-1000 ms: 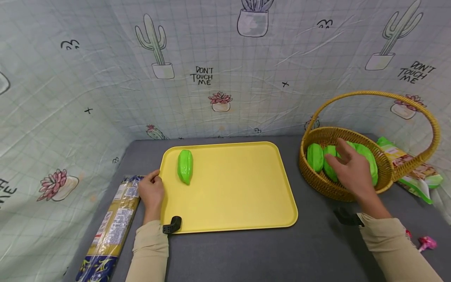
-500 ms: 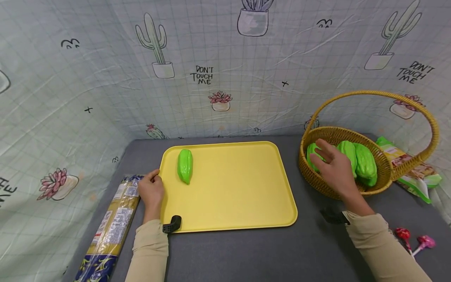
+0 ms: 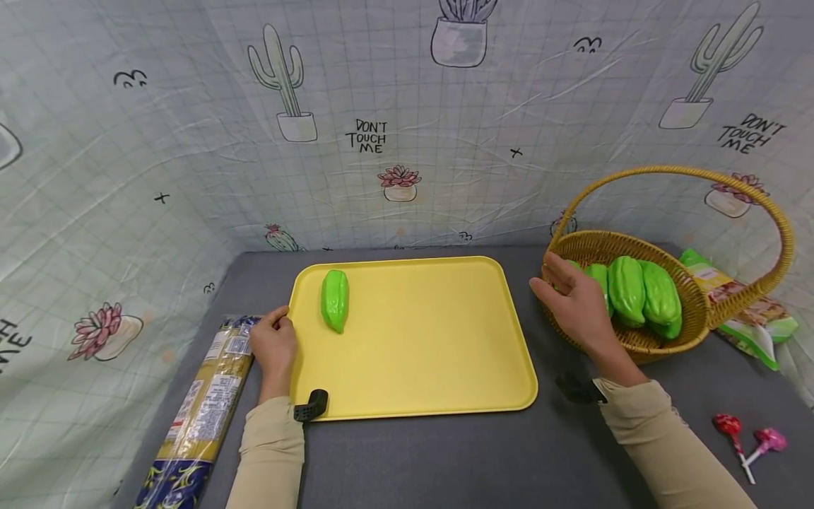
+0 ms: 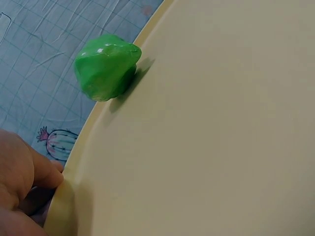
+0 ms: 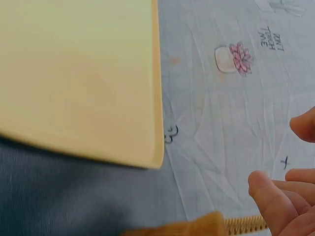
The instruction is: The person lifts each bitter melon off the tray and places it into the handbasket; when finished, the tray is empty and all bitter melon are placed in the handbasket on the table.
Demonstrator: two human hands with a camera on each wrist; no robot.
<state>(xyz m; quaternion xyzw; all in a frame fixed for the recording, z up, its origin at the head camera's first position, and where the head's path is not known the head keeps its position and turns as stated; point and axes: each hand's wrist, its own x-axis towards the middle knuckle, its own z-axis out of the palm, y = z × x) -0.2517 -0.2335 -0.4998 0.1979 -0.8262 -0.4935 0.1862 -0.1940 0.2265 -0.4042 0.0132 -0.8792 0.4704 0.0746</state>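
Observation:
On the yellow tray (image 3: pixel 426 339), one green ribbed star fruit (image 3: pixel 334 300) lies near the back left corner; the left wrist view shows the same star fruit (image 4: pixel 106 69) end-on. My left hand (image 3: pixel 273 346) pinches the tray's left rim. At the right, my right hand (image 3: pixel 580 307) is above the left side of a wicker basket (image 3: pixel 626 242), fingers extended and thumb apart, holding nothing. Several more green star fruits (image 3: pixel 627 286) lie in the basket, some partly covered by that hand. In the right wrist view, the right hand's fingers (image 5: pixel 278 201) stand apart from the tray.
A long pack of dry noodles (image 3: pixel 206 406) lies left of the tray. Behind the basket's right side is a green snack bag (image 3: pixel 744 304). A red lollipop (image 3: pixel 728 424) and a pink lollipop (image 3: pixel 769 438) lie at front right. The basket's tall handle (image 3: pixel 674 170) arches above it.
My right hand has moved left across the basket from its middle to its left edge, uncovering star fruits and the lollipops. The left hand and the tray stay in place.

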